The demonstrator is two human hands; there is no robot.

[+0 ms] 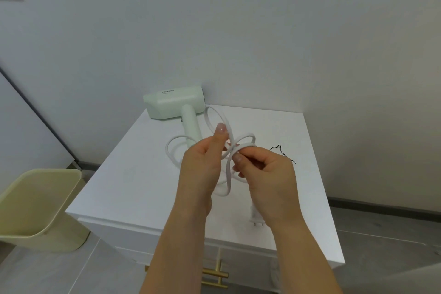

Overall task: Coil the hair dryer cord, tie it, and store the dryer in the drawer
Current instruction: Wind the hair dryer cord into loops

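Note:
A pale green hair dryer [175, 104] lies on the white cabinet top [133, 179], its handle pointing toward me. Its white cord [216, 118] is gathered into several loops above the top. My left hand [202, 162] grips the loops where they cross, thumb raised. My right hand [265, 172] pinches a strand of the cord beside it. The white plug [255, 218] hangs below my right wrist. A thin black tie [281, 151] lies on the top to the right of my hands.
A pale yellow bin [40, 205] stands on the floor left of the cabinet. A brass drawer handle [214, 274] shows on the cabinet front below my arms. White walls close in behind and on the right.

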